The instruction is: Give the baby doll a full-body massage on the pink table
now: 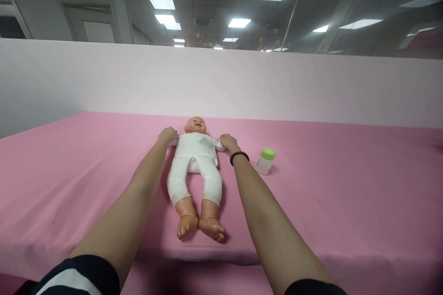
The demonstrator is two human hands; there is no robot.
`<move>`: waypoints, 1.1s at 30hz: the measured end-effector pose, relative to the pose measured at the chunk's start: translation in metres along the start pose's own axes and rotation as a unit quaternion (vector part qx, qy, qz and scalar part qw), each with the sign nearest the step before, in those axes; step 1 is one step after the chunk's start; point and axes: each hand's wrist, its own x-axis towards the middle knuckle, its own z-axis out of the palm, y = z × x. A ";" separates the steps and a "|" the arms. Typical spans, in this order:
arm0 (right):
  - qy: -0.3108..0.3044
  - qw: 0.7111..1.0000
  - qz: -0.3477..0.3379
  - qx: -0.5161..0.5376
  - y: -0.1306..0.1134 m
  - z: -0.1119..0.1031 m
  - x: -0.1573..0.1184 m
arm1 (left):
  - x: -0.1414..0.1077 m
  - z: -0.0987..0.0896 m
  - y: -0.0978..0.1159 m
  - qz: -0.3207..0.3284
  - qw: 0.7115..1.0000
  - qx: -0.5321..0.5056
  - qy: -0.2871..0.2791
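Note:
A baby doll [195,152] with a white cloth body lies on its back on the pink sheet, its head toward the wall and its bare feet toward me. My left hand [168,134] is closed round the doll's arm on the left side of the view. On the other side, my right hand [229,142] grips the doll's other arm, with a dark beaded band on the wrist. Both doll arms are spread outward, and their ends are hidden in my hands.
A small clear bottle [265,164] with a green cap stands right of my right forearm. The pink-covered table [328,184] reaches a low white wall [221,83] at the back. Above it are glass panels and ceiling lights.

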 end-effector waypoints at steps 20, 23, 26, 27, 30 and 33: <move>-0.130 0.717 -0.621 -0.289 0.040 -0.072 -0.091 | -0.081 -0.060 -0.071 0.663 0.742 0.090 -0.037; -0.128 0.697 -0.635 -0.306 0.043 -0.073 -0.097 | -0.083 -0.066 -0.071 0.660 0.741 0.098 -0.070; -0.121 0.765 -0.597 -0.212 0.037 -0.077 -0.100 | -0.086 -0.066 -0.067 0.618 0.778 0.083 -0.083; -0.097 0.806 -0.564 -0.150 0.033 -0.078 -0.100 | -0.087 -0.065 -0.064 0.584 0.808 0.059 -0.060; 0.020 0.909 -0.410 0.065 0.016 -0.075 -0.089 | -0.080 -0.059 -0.046 0.418 0.904 -0.078 0.048; 0.088 0.951 -0.240 0.174 -0.004 -0.063 -0.061 | -0.059 -0.054 -0.014 0.231 0.948 -0.206 0.077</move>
